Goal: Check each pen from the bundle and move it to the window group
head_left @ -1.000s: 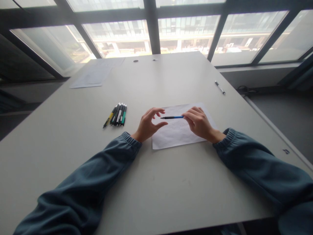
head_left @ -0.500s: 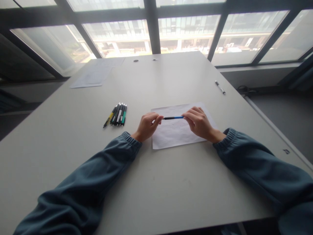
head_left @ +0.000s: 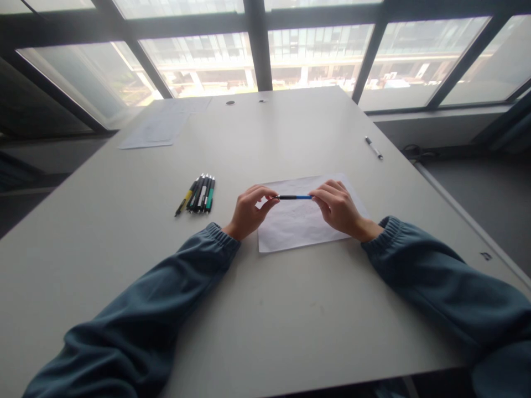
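A blue-and-black pen (head_left: 293, 197) lies level between my two hands, over a sheet of white paper (head_left: 290, 232). Thumb and forefinger of my left hand (head_left: 251, 210) pinch its black tip end. My right hand (head_left: 337, 207) is closed on the blue end, its fingers hiding that end of the pen. Left of my left hand, several pens (head_left: 202, 193) lie side by side in a bunch on the table, with black, green, white and yellow barrels.
The white table (head_left: 249, 315) reaches to the windows. A single white-and-black pen (head_left: 374, 148) rests near its right edge. More paper sheets (head_left: 153, 127) lie at the far left. A round dark fitting (head_left: 230, 103) is set in the far end.
My left hand's fingers have shifted their pinch at the pen's tip, now more extended with the thumb below. The right hand has hardly moved.
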`<state>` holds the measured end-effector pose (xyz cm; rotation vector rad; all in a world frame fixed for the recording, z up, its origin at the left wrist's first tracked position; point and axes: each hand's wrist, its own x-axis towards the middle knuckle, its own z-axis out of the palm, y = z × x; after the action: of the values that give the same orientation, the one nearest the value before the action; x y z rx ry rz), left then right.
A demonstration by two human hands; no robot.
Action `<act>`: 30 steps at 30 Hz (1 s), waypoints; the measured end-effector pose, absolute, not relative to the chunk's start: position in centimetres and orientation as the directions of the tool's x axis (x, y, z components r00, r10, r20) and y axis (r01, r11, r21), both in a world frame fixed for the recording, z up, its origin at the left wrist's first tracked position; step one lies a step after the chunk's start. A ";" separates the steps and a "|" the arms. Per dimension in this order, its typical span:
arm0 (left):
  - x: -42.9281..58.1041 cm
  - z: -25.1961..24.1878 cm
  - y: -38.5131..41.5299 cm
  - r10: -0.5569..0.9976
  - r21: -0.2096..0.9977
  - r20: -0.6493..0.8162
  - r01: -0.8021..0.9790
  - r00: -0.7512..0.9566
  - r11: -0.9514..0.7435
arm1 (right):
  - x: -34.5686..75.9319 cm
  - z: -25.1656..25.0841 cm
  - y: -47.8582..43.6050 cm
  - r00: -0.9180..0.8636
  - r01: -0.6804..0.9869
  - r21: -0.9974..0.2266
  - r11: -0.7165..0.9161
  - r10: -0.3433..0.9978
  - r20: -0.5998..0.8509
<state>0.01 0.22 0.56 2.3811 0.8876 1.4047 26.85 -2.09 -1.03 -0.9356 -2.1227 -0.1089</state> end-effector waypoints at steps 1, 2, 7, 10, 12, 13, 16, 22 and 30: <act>0.0 0.6 0.2 0.607 0.484 0.710 0.379 0.356 -0.789 | 26.8 -1.0 -2.1 -0.409 0.655 -0.220 0.723 0.584 0.701; 0.0 0.6 0.2 0.608 0.485 0.707 0.377 0.362 -0.789 | 26.8 -1.0 -2.1 -0.410 0.655 -0.217 0.723 0.582 0.702; -0.2 0.3 0.5 0.632 0.520 0.664 0.359 0.401 -0.775 | 26.8 -0.9 -2.1 -0.417 0.661 -0.213 0.719 0.589 0.692; -0.4 0.0 0.7 0.682 0.567 0.622 0.379 0.386 -0.731 | 26.8 -0.9 -2.1 -0.415 0.660 -0.216 0.719 0.589 0.693; -0.6 -0.2 0.8 0.714 0.592 0.581 0.400 0.390 -0.700 | 26.8 -0.9 -2.2 -0.416 0.657 -0.217 0.722 0.587 0.695; -0.6 -0.3 0.8 0.725 0.600 0.560 0.407 0.402 -0.689 | 26.8 -0.9 -2.2 -0.417 0.656 -0.216 0.724 0.585 0.695; -0.7 -0.3 0.7 0.741 0.618 0.510 0.413 0.436 -0.669 | 26.8 -0.9 -2.2 -0.421 0.657 -0.211 0.724 0.585 0.693; -0.4 0.1 0.5 0.723 0.605 0.535 0.400 0.437 -0.689 | 26.8 -1.0 -2.1 -0.428 0.655 -0.201 0.728 0.577 0.696; -0.3 0.1 0.6 0.645 0.517 0.656 0.388 0.392 -0.763 | 26.8 -1.0 -2.1 -0.417 0.661 -0.212 0.720 0.587 0.694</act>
<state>-0.26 0.65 0.07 2.3739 0.9066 1.3080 26.82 -2.11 -0.99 -0.9424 -2.1341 -0.1193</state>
